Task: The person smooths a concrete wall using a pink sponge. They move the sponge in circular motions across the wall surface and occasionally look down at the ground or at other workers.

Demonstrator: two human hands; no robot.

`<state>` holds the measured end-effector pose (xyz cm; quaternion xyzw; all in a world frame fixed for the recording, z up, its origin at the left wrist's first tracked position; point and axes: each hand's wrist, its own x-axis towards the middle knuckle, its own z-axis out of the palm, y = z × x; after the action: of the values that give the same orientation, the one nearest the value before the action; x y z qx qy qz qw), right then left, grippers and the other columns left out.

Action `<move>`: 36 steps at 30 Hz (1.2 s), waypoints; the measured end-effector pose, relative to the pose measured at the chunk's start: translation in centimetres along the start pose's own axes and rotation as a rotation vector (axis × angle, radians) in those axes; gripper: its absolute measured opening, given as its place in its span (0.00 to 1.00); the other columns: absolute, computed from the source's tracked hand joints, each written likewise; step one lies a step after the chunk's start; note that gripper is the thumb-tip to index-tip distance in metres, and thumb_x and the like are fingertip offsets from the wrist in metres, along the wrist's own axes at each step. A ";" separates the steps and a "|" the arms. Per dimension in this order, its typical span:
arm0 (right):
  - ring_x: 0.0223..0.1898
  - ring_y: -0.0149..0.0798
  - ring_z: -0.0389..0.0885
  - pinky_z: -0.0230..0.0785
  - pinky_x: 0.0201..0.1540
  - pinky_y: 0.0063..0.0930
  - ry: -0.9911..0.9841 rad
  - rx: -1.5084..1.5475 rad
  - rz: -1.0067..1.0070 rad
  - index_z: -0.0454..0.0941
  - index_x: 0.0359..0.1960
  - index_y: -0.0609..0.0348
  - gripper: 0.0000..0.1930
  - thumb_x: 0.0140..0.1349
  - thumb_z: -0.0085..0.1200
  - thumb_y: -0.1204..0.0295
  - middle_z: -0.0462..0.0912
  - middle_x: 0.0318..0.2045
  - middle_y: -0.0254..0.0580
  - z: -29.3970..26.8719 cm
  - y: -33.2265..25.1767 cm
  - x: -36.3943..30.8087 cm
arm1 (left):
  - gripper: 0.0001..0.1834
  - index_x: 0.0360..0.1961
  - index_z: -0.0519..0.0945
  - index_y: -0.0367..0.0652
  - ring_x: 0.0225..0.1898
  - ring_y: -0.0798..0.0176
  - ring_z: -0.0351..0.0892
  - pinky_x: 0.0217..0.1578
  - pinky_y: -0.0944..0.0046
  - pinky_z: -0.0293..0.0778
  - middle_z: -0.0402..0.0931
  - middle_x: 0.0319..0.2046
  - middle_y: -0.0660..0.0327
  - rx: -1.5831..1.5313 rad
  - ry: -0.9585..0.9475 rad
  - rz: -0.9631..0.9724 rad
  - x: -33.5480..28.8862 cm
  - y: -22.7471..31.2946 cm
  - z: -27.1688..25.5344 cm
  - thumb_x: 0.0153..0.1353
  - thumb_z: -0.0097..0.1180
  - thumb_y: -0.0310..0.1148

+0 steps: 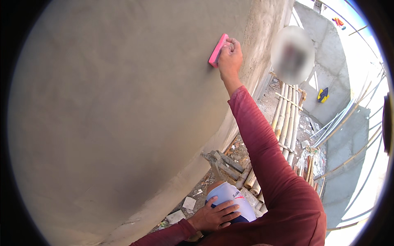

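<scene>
Up the wall, my right hand (231,61) is closed around a pink plastering float (217,51), a rectangular block held against the grey plastered wall (123,90). My right arm stretches far forward in a dark red sleeve. Lower down, my left hand (215,214) lies with its fingers spread on my leg, over white and navy shorts (234,197); nothing is held in it. Smooth, damp-looking plaster covers the wall, with a darker patch near its lower part. The float's working face is hidden against the wall.
Bamboo poles (287,119) form a walkway on the right, above ground strewn with rubble. A wooden trestle (223,162) stands below the wall edge. A blurred patch covers something at the walkway's far end. A yellow and dark item (323,95) lies by a concrete wall (328,61).
</scene>
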<state>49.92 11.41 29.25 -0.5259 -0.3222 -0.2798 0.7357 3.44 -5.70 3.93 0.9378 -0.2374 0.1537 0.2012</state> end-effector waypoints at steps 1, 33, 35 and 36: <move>0.32 0.28 0.82 0.78 0.37 0.25 -0.032 -0.136 -0.260 0.80 0.63 0.64 0.15 0.78 0.56 0.74 0.85 0.36 0.33 0.7 -2.0 -1.6 | 0.32 0.77 0.74 0.67 0.80 0.68 0.62 0.73 0.32 0.52 0.69 0.79 0.72 0.003 0.013 0.005 0.1 -0.7 0.2 0.75 0.58 0.56; 0.44 0.44 0.90 0.82 0.49 0.37 0.239 -0.176 0.002 0.90 0.54 0.54 0.12 0.74 0.57 0.74 0.90 0.41 0.43 -1.8 -0.8 -3.3 | 0.31 0.72 0.80 0.74 0.76 0.70 0.68 0.75 0.33 0.48 0.75 0.73 0.79 0.129 0.107 -0.033 -1.0 -0.8 3.5 0.68 0.68 0.55; 0.44 0.44 0.90 0.82 0.50 0.37 0.219 -0.278 -0.116 0.91 0.52 0.52 0.11 0.74 0.58 0.74 0.90 0.42 0.42 -3.4 -0.9 -1.7 | 0.27 0.64 0.86 0.82 0.75 0.71 0.67 0.76 0.32 0.45 0.76 0.70 0.86 0.115 0.106 -0.024 -0.2 -0.7 3.3 0.61 0.73 0.53; 0.44 0.45 0.90 0.82 0.49 0.38 0.252 -0.205 0.066 0.91 0.51 0.50 0.11 0.73 0.59 0.74 0.90 0.42 0.43 -4.9 0.7 -2.0 | 0.28 0.63 0.86 0.81 0.75 0.71 0.66 0.76 0.32 0.44 0.76 0.70 0.86 0.082 0.103 -0.036 0.0 -0.4 3.1 0.60 0.74 0.53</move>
<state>50.07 7.08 26.15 -0.5694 -0.1796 -0.3508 0.7215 4.28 -6.80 1.12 0.9403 -0.2031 0.2077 0.1775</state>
